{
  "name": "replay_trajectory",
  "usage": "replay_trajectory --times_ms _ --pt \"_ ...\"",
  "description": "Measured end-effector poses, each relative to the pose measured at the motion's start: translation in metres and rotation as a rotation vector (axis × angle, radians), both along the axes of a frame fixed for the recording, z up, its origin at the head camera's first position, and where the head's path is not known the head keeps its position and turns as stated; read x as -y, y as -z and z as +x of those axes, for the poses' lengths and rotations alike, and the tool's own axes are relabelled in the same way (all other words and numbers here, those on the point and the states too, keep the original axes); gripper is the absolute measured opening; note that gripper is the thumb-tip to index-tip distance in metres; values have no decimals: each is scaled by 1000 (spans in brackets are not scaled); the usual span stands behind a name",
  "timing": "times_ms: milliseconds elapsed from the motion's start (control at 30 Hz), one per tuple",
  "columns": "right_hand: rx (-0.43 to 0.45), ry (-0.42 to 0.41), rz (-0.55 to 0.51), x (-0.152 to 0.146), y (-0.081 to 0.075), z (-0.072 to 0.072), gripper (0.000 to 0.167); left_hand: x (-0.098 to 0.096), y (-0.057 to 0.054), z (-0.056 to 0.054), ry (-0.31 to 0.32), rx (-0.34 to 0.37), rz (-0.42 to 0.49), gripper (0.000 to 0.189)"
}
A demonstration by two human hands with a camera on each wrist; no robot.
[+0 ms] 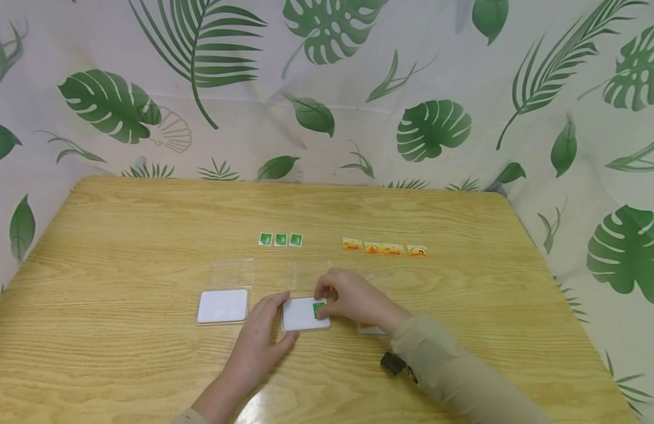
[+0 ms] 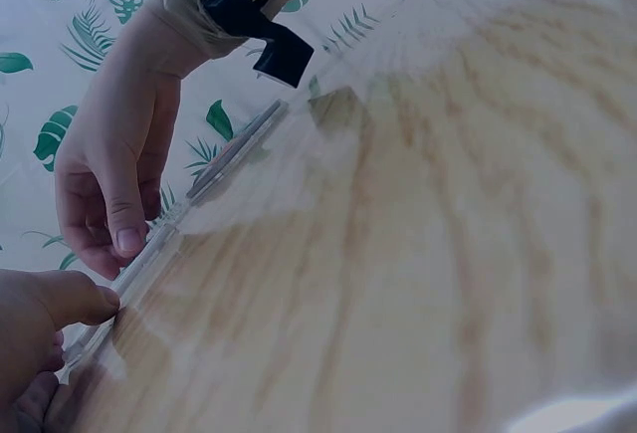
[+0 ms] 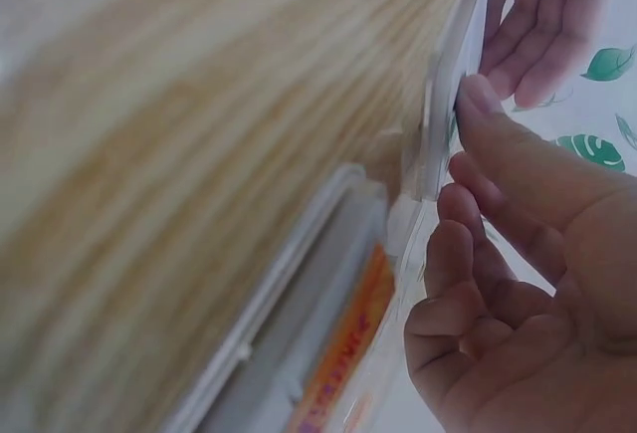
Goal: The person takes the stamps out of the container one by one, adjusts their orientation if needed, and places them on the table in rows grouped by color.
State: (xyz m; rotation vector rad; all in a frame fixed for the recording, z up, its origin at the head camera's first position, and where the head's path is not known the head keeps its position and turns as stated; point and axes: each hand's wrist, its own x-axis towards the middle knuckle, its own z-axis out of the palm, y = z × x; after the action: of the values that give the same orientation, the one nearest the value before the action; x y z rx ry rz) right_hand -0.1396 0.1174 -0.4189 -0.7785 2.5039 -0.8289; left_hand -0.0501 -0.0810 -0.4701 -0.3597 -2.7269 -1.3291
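Observation:
A shallow white case (image 1: 297,315) lies in the middle of the row, its clear lid (image 1: 300,275) opened out behind it. My left hand (image 1: 260,338) grips its left end, thumb at the near edge and a finger at the far one. On the case's right part is a small green sticker (image 1: 318,308), which my right hand (image 1: 353,297) holds between thumb and index finger. In the right wrist view, the thumb (image 3: 518,144) of that hand touches the case's face and its other fingers are curled. Part of the sticker is covered by the thumb.
To the left lies another white case (image 1: 223,306) with its clear lid (image 1: 232,273) open. A third case (image 1: 373,331), bearing an orange sticker (image 3: 348,343), is partly under my right forearm. Farther back are several green stickers (image 1: 281,239) and several orange stickers (image 1: 384,248).

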Motion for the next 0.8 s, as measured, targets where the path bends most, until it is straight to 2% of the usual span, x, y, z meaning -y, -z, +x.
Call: replay_trajectory --times_ms 333,800 --pt "-42 -3 29 1 -1 2 16 0 -2 0 -4 46 16 67" --pt "-64 -23 42 1 -2 4 13 1 -1 0 5 21 9 66"
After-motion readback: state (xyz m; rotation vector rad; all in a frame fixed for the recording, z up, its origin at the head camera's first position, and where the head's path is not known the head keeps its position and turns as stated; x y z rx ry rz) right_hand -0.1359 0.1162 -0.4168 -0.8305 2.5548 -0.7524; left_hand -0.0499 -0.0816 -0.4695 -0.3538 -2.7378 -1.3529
